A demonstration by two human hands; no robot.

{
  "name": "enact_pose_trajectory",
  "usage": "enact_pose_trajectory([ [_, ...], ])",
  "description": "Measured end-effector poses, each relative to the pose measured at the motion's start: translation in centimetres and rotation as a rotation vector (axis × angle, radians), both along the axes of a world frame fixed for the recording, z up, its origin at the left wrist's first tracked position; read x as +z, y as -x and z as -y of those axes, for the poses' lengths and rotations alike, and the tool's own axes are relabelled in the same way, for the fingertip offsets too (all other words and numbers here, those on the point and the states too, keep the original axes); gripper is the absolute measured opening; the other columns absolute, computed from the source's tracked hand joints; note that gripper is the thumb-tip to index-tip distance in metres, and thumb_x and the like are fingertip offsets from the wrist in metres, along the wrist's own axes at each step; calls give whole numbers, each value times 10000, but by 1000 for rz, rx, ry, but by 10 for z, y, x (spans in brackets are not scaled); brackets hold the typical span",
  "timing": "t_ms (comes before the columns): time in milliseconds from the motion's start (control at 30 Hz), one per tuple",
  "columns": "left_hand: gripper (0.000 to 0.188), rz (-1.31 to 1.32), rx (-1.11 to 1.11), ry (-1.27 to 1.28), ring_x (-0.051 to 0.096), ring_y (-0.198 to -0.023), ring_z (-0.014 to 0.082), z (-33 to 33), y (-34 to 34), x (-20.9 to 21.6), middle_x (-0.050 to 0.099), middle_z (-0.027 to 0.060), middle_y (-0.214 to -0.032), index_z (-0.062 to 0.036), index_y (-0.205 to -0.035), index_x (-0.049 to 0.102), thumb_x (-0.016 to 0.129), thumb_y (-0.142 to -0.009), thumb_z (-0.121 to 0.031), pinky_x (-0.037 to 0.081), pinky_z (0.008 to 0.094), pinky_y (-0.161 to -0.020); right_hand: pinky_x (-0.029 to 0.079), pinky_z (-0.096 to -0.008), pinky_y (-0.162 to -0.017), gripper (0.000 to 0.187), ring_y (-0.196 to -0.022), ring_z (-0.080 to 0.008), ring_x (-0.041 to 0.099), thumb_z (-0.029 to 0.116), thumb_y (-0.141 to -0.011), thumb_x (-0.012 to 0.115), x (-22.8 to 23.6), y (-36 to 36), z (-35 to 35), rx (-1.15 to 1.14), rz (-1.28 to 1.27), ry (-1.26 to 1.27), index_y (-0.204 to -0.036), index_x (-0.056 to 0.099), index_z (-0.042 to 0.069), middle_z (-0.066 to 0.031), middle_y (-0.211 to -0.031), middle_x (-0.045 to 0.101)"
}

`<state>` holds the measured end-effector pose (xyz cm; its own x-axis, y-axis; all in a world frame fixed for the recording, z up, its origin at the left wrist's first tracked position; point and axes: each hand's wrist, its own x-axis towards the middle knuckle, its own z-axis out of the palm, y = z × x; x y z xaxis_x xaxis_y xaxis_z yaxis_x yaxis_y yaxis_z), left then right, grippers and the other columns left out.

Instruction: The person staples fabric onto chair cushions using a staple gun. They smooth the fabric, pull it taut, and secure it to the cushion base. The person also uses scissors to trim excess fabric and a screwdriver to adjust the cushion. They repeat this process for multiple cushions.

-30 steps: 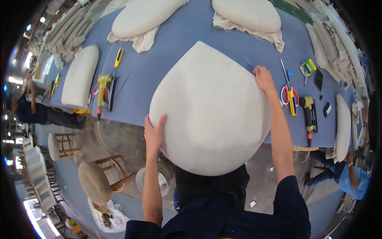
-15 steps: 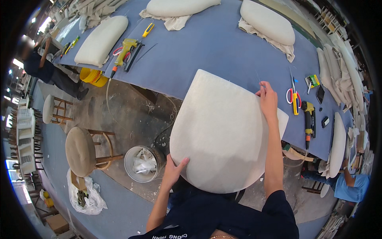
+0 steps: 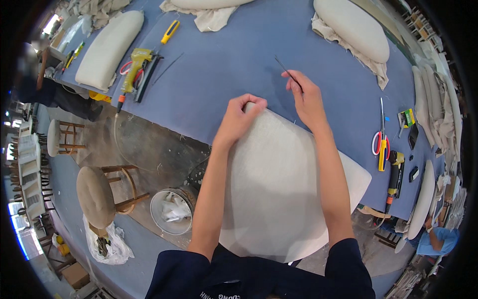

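Note:
A large cream upholstered seat cushion (image 3: 279, 199) rests against my body, its far edge over the blue-grey table (image 3: 219, 74). With thumb and fingers closed, my left hand (image 3: 241, 118) grips the cushion's far left corner. My right hand (image 3: 304, 97) is raised just beyond the far edge, closed on a thin dark pointed tool (image 3: 282, 63) whose tip points away to the left. Whether that tool is a needle, an awl or tweezers is not clear. To the right lie red-and-yellow-handled scissors (image 3: 381, 147) and a yellow-and-black staple gun (image 3: 395, 172).
Another staple gun (image 3: 135, 74) and a yellow-handled tool (image 3: 171, 31) lie at left, beside a thin dark rod (image 3: 169, 67). Padded cream pieces (image 3: 353, 30) line the far side. A round stool (image 3: 95, 197) and a scrap bucket (image 3: 172, 210) stand on the floor. Other people are at both sides.
My left hand has gone from the cushion's near left edge to its far corner. My right hand has lifted off the edge, moving left and away with the tool. The cushion sits lower in view.

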<state>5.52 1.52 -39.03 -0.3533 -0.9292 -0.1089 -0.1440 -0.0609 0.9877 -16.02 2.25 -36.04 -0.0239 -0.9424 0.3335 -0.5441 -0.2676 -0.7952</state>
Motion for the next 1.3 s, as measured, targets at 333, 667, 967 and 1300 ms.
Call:
enact_pose_trajectory([
  [333, 364, -324, -28, -113, 669, -911, 141, 16, -9, -24, 740, 89, -1016, -33, -979, 709, 501, -1087, -312, 543, 296, -867, 452, -377, -677, 370, -800, -240, 610, 416, -915, 710, 6, -9, -9, 17, -462, -106, -806, 737, 64, -17, -757, 629],
  [667, 286, -322, 23, -70, 687, -858, 126, 15, -11, -28, 751, 96, -972, -29, -960, 711, 566, -1065, -252, 570, 280, -789, 419, -413, -518, 352, -547, -288, 579, 368, -890, 724, 16, -22, -21, 55, -568, -137, -713, 706, 64, -70, -621, 617],
  [967, 319, -318, 63, -16, 624, -717, 69, 14, -6, -28, 750, 54, -887, -25, -927, 734, 580, -1052, -275, 511, 237, -665, 416, -421, -484, 407, -533, -316, 591, 382, -911, 718, 3, -47, -35, -145, -586, -129, -675, 673, 53, -107, -563, 594],
  [1300, 326, -125, -83, 94, 634, -894, 92, 6, -7, -19, 735, 35, -1014, -59, -989, 731, 542, -1063, -315, 518, 282, -842, 439, -425, -583, 515, -540, -278, 558, 466, -955, 654, 19, -11, -29, -143, -387, -198, -666, 646, 40, -104, -553, 572],
])
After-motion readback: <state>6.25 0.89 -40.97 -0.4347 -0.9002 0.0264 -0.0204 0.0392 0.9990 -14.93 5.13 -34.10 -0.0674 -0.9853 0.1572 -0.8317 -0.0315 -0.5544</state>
